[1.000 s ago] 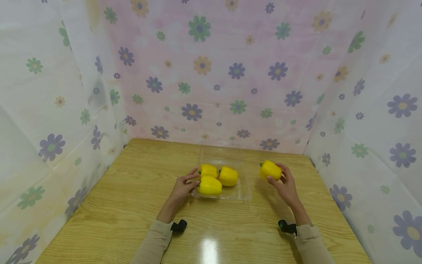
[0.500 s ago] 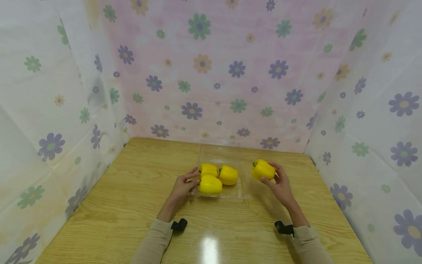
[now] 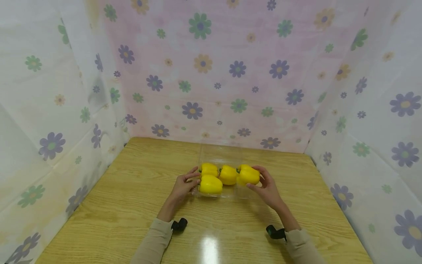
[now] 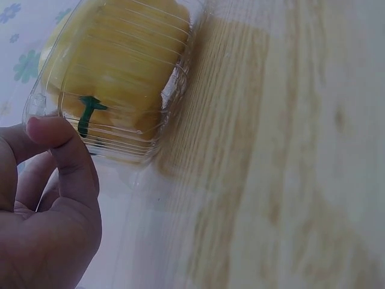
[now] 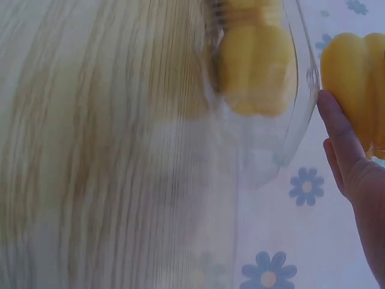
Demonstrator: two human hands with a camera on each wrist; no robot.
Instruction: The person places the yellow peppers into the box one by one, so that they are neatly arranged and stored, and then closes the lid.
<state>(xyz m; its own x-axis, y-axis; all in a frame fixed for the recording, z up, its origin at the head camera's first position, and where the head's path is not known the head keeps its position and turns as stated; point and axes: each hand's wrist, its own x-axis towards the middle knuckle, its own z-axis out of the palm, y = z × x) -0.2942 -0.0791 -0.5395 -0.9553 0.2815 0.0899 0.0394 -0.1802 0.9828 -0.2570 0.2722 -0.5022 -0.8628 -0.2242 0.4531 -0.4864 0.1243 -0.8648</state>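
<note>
A black camera [image 3: 179, 225] juts from my left cuff, and my left hand [image 3: 182, 187] sits at nine o'clock of the clear plastic container [image 3: 230, 195] – thumb and finger nearly closed, pinching its rim. Inside it, the back pepper [image 3: 209, 169] lies at ten o'clock and the front pepper [image 3: 211, 184] at eight, both yellow; the clear lid [image 3: 221, 151] stands open at twelve. A third pepper [image 3: 227, 175] lies at two. Farther right, by the three o'clock edge, I hold the fourth pepper [image 3: 249, 175], its green stem towards nine; whether it touches the third, I can't tell. My right hand [image 3: 269, 190] is open only as wide as that pepper – thumb in front, fingers around its right side – above the wooden table [image 3: 316, 205].
</note>
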